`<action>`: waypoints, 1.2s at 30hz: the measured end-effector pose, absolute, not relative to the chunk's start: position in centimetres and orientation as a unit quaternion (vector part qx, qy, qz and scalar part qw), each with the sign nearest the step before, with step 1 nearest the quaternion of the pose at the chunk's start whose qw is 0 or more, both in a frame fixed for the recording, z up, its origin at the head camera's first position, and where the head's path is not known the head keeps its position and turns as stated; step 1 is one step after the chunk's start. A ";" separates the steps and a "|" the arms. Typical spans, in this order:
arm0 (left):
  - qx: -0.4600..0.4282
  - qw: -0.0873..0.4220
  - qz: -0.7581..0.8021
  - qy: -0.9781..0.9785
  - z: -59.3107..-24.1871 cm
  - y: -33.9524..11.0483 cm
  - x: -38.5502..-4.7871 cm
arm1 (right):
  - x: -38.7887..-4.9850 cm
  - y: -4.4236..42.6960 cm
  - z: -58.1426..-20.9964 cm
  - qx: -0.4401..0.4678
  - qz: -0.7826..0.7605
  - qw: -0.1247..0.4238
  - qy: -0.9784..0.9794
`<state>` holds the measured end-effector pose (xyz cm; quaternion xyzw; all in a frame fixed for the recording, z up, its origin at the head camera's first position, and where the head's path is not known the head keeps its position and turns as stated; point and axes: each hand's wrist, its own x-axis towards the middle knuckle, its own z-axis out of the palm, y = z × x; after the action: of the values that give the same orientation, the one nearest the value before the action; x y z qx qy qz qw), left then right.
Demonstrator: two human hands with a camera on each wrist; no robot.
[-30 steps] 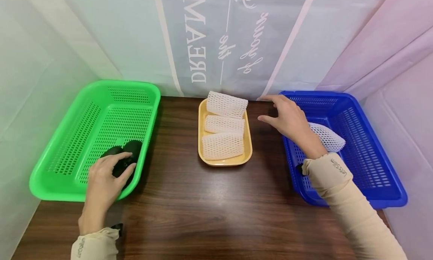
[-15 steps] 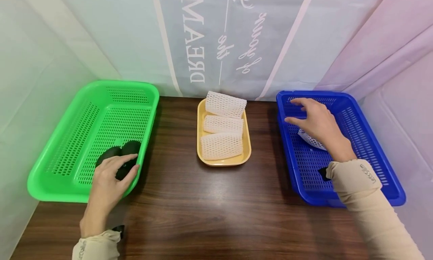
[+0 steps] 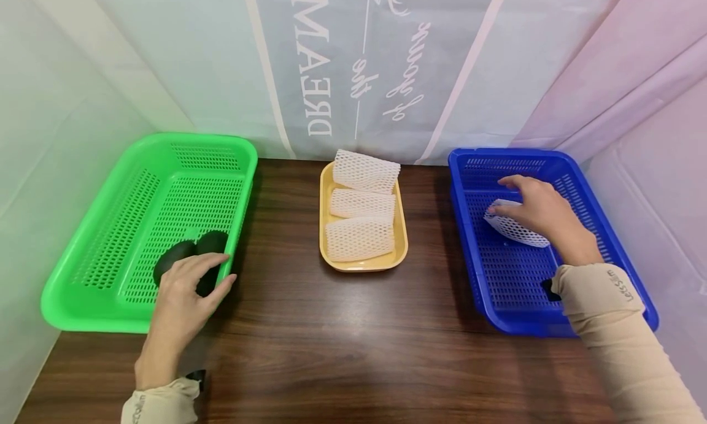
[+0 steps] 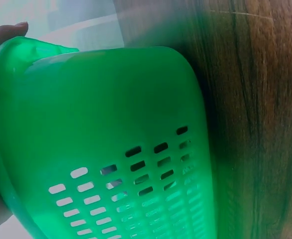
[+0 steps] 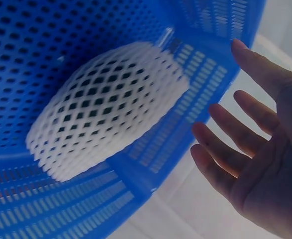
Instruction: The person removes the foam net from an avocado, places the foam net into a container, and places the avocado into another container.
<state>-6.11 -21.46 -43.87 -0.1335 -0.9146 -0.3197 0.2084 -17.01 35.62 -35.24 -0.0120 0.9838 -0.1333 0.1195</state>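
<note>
In the head view my left hand (image 3: 185, 295) is at the front right corner of the green basket (image 3: 149, 318), thumb and fingers apart around its rim. Close by, inside that basket, lie dark oval things (image 3: 175, 257), partly hidden by the hand; their kind is unclear. My right hand (image 3: 544, 212) hovers over the blue basket (image 3: 497, 270). Below it rests a white foam net sleeve (image 5: 108, 107) with something dark green to black inside. In the right wrist view, the right hand (image 5: 250, 144) has its fingers spread, apart from the sleeve and holding nothing.
Between the baskets a yellow tray (image 3: 364, 265) holds 3 white foam net sleeves (image 3: 360, 238), stacked front to back. The brown wooden table (image 3: 331, 350) lies beneath everything. A printed cloth (image 3: 381, 62) hangs behind.
My right hand has moved right, from beside the yellow tray to over the netted thing in the blue basket. The left hand has shifted slightly right, toward the green basket's rim.
</note>
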 end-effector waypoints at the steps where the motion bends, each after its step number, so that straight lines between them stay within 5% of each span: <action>1: -0.134 0.207 -0.320 -0.915 -43.8 -21.4 -6.1 | -17.1 35.9 -35.4 -0.012 -0.130 0.127 0.983; 17: -0.140 0.190 -0.309 -0.921 -43.7 -21.1 -6.1 | -17.1 39.6 -37.6 0.006 -0.128 0.208 0.970; 36: -0.141 0.192 -0.309 -0.921 -43.8 -21.2 -6.0 | -16.9 41.6 -39.4 -0.007 -0.124 0.190 0.974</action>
<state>-6.04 -21.19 -43.79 -0.1406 -0.9208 -0.3092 0.1918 -16.93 41.58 -39.40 -0.0074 0.9740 -0.1242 0.1895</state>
